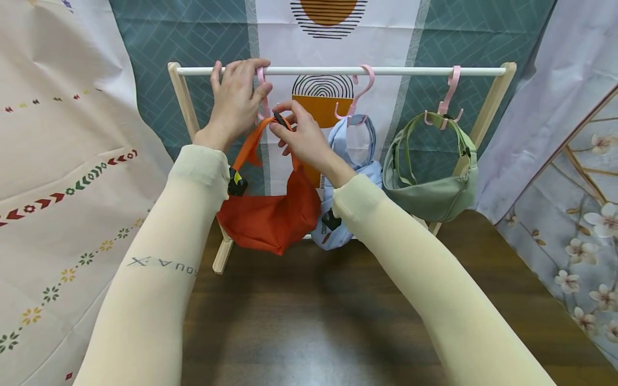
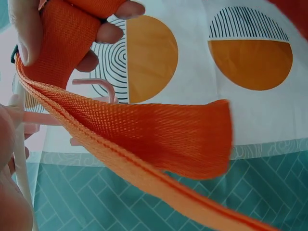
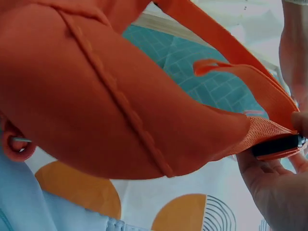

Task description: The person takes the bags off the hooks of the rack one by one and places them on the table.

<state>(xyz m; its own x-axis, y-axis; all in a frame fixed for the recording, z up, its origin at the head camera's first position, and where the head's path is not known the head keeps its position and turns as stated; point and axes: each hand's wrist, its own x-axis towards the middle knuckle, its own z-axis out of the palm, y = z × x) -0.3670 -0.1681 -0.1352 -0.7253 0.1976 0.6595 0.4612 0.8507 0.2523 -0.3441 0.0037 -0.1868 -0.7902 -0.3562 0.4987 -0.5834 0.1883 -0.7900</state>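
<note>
An orange bag [image 1: 270, 220] hangs by its strap [image 1: 248, 145] from my right hand [image 1: 309, 142]. The fingers and thumb of that hand pinch the strap beside a black buckle [image 1: 281, 120], just below a pink hook [image 1: 262, 80]. My left hand [image 1: 234, 102] is up at the white rail [image 1: 309, 71], with fingers over it and the thumb against the pink hook, which it holds. In the left wrist view, a loose strap end [image 2: 192, 139] sticks out sideways. The right wrist view shows the bag's body [image 3: 120, 96] close up; part of the hook is hidden by my hands.
A light blue bag [image 1: 338, 139] hangs on the middle pink hook [image 1: 368, 80], close to my right wrist. Farther right, a green bag [image 1: 429, 198] hangs from another pink hook [image 1: 453, 86]. Wooden legs [image 1: 181, 99] carry the rail above a brown floor [image 1: 299, 321]. Patterned curtains [image 1: 193, 32] stand behind.
</note>
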